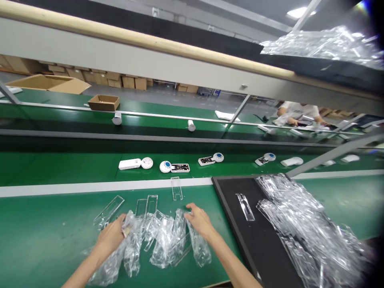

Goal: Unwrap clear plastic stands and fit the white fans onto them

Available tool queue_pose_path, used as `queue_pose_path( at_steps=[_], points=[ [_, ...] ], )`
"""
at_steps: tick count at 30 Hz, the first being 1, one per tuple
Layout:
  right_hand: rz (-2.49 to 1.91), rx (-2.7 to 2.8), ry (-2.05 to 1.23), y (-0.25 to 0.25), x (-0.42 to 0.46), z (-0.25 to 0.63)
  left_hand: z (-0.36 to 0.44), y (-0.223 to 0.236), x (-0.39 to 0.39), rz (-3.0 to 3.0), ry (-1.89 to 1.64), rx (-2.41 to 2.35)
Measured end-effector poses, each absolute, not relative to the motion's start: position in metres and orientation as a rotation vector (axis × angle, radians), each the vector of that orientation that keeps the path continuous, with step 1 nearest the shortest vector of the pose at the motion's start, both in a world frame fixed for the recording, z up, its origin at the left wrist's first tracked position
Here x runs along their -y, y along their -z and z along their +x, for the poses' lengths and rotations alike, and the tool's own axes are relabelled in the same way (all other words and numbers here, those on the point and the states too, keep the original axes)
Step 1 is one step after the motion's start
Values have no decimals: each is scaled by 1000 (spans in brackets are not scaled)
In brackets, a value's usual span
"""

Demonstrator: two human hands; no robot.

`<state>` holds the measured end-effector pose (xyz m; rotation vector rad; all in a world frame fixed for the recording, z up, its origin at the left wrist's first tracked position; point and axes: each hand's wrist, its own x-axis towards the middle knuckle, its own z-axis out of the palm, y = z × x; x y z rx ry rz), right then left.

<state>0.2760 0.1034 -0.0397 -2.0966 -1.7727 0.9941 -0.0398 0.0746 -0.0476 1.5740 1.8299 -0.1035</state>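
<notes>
Green worktop (54,240) spreads beneath my grip, black tray (259,244) to its right, crumpled clear bags (162,248) between my left hand (112,236), pinching one, and right hand (198,219), closure unclear, in what seems sorting that calls for teasing film clear of plastic frames (176,194) ahead.

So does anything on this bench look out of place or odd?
One device on the far green strip has its round head on the left; neighbouring devices have theirs on the right. A clear plastic piece lies apart from the heap on the black tray.
</notes>
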Motion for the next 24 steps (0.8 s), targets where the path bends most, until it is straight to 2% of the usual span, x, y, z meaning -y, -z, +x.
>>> queue_pose_path(
  at_steps=[2, 5, 10, 15, 20, 24],
  points=[
    [-2149, 1779, -987, 62, -105, 270, -34, 50, -78, 1592, 121, -1813],
    [-2113, 1807, -979, 68, -109, 272, -27, 52, -83, 1578, 110, -1813],
    [-1869, 1862, -989, 12, -101, 280, -26, 47, -80, 1535, 14, -1756],
    [-1514, 1721, -1065, -68, -81, 293, -36, 10, -58, 1364, -233, -1670],
    [-1606, 1727, -961, -76, -81, 298, -53, -24, -48, 1219, -532, -1627],
    [-1633, 1766, -849, -80, -86, 304, -59, -4, -47, 1239, -441, -1705]
  ],
)
